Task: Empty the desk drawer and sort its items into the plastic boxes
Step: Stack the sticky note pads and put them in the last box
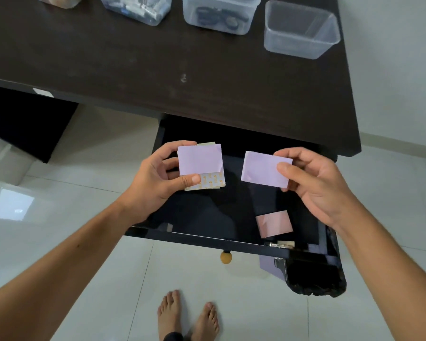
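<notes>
The black desk drawer (228,244) is pulled out below the dark desk. Above it, my left hand (155,178) grips a small stack of sticky-note pads (199,163), a lilac one on top and a cream printed one beneath. My right hand (312,183) pinches a single lilac pad (261,171) by its right edge, held apart from the stack. A pink pad (274,223) lies on the drawer floor near the front right. An empty clear plastic box (300,43) stands at the desk's far right.
Three more clear boxes line the desk's back edge: one with dark items (219,18), one with mixed small things (138,8), one at the far left (59,1). A metal lock fitting (280,244) sits at the drawer front. Bare feet (187,316) stand on white tiles.
</notes>
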